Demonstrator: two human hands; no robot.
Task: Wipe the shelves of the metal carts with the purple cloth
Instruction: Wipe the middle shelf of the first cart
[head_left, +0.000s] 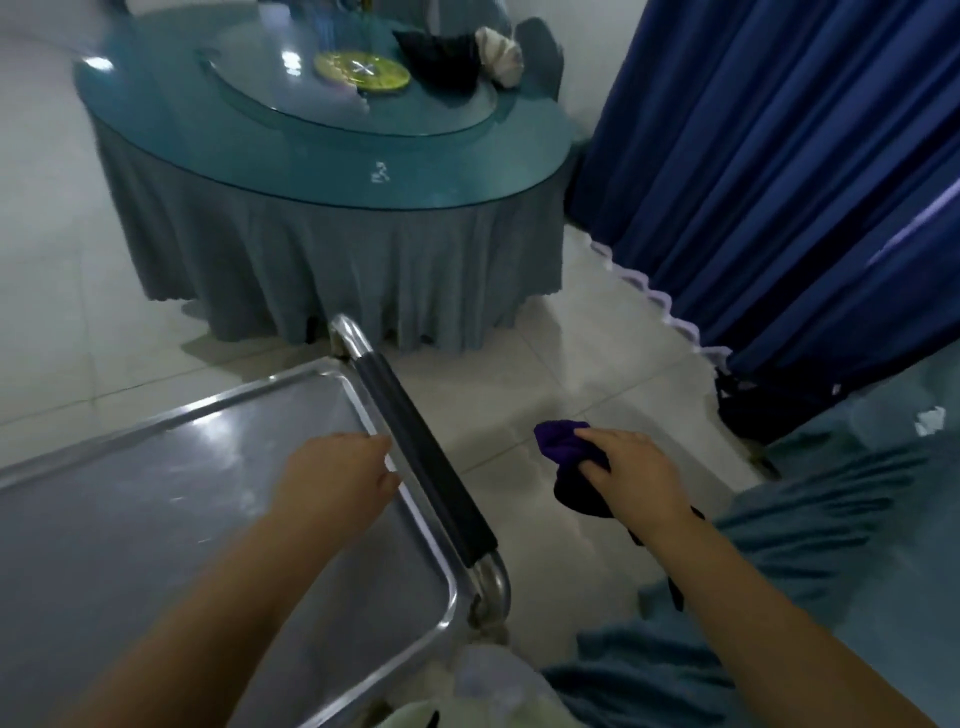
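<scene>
Inspector: The metal cart (156, 519) was taken as landmark. The left hand (337, 478) was laid on its top shelf beside the handle (426, 467), fingers loosely bent; no grip could be confirmed.

Clerk: And the purple cloth (571, 467)?

Inspector: It was held bunched in the right hand (634, 478), off the cart's right side, above the floor. A dropped cloth or a rolling cart was judged the risk. Beyond the cart a round table (322, 171) was noted; right of it, a blue curtain (779, 182) narrowed passage.
</scene>
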